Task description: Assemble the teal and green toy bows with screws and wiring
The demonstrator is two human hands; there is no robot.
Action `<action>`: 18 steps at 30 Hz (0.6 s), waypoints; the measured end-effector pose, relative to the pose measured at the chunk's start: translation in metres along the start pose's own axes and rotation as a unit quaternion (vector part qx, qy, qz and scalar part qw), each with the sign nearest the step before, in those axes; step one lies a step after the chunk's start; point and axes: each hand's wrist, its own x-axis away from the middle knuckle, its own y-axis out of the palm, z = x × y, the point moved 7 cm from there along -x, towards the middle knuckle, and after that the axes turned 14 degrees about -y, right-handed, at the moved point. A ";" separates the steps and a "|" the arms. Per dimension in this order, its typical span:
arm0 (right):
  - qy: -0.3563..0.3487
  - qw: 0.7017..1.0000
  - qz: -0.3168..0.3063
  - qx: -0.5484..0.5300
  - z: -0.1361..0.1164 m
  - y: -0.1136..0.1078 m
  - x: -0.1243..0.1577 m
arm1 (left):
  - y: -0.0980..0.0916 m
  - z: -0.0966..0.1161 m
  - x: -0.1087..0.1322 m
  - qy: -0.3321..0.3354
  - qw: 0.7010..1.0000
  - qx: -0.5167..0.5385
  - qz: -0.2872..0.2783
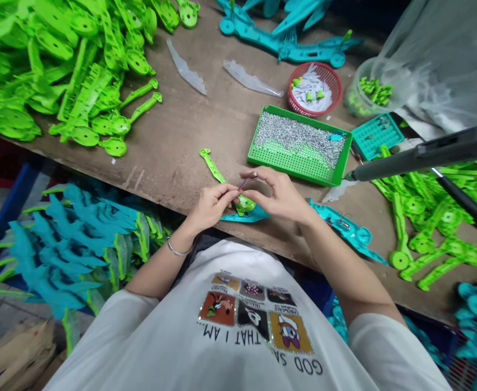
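Observation:
My left hand [212, 205] and my right hand [277, 194] meet at the near edge of the brown table [173, 146]. Both are closed in a pinch over a small green plastic part [246, 205]. That part rests on a teal plastic piece [254, 214]. A thin wire or spring [247, 180] runs between the fingertips of both hands. A long green plastic arm [212, 165] lies on the table just beyond my left hand.
A green tray [299, 163] of small metal screws sits beyond my hands. A red basket [315, 88] and a teal perforated holder [376, 136] stand further back. Green parts are heaped at left [71, 65] and right [425, 217]. Teal parts fill a bin [67, 244] below. A grey powered screwdriver [417, 157] hangs at right.

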 end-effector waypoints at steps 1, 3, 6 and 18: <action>0.029 0.999 0.000 -0.030 0.002 0.005 -0.004 | 0.000 -0.001 0.000 0.000 1.000 0.002 0.003; 0.084 0.993 0.007 -0.077 0.009 0.013 -0.008 | -0.002 -0.001 0.001 0.001 1.000 0.000 0.012; 0.131 0.983 0.019 -0.123 0.019 0.023 -0.012 | -0.006 -0.004 0.004 -0.001 1.000 -0.004 0.025; 0.206 0.967 0.064 -0.132 0.052 0.045 -0.017 | -0.021 -0.035 0.009 -0.097 0.979 0.149 0.100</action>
